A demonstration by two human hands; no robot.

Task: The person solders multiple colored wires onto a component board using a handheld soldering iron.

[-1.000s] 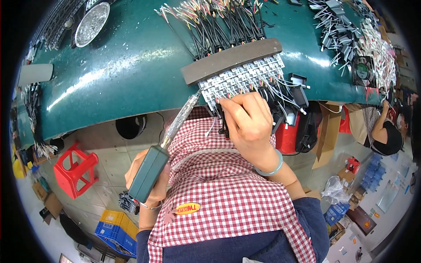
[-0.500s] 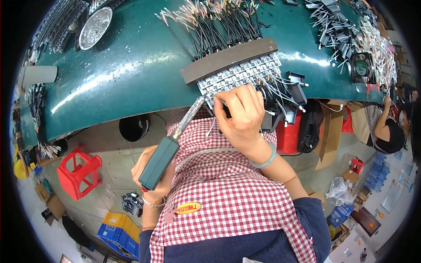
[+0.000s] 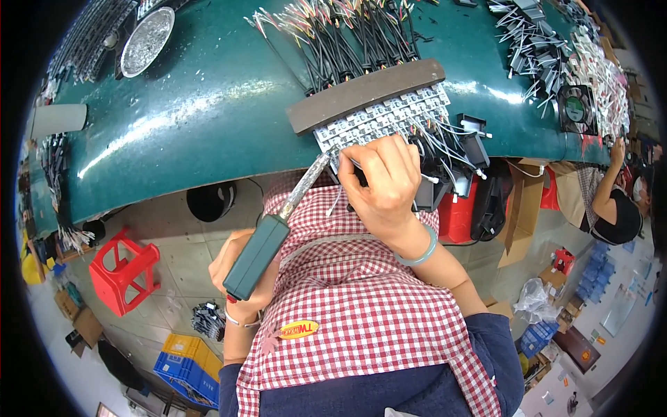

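My left hand (image 3: 229, 267) is closed around the green handle of a soldering iron (image 3: 258, 256). Its metal barrel slants up to the right, the tip at the lower left corner of a panel of small white circuit boards (image 3: 392, 110). Beside that tip, my right hand (image 3: 385, 177) is closed in a pinch on a thin wire, mostly hidden by the fingers. A brown bar (image 3: 368, 94) lies across the panel's far side. Small black housings (image 3: 475, 149) with white leads sit to the right of my right hand.
Black cables (image 3: 347, 48) with bared ends fan out behind the bar. A metal dish (image 3: 147, 43) stands at the far left of the green table (image 3: 187, 111). A small fan (image 3: 577, 109) and piled wires lie right. Below are a red stool (image 3: 125, 272) and a co-worker (image 3: 615, 208) at far right.
The soldering iron has shifted slightly up and to the right. My right hand keeps its pinch in nearly the same place. The co-worker's arm at far right has risen a little.
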